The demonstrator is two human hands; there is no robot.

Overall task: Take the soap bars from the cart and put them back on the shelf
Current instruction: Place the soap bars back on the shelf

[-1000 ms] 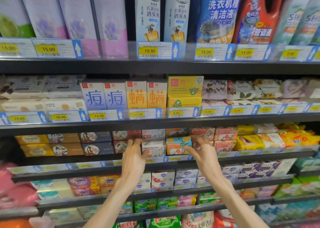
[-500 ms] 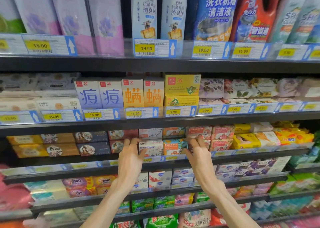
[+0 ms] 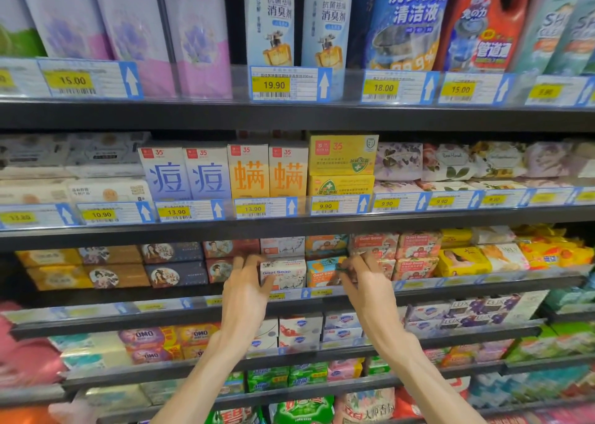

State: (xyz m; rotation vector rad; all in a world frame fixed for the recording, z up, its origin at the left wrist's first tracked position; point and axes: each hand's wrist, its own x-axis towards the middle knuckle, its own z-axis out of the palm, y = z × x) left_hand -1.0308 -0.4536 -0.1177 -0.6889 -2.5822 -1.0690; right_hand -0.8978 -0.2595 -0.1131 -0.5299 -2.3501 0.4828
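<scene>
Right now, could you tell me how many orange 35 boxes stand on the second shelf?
2: orange box and second orange box stand side by side, right of the blue pair, left of the yellow boxes. More may be hidden behind.

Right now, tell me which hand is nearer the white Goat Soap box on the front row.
Left. The left hand touches the white Goat Soap box at its left edge. The right hand is farther right, at the orange-and-blue Goat Soap box beside it.
</scene>
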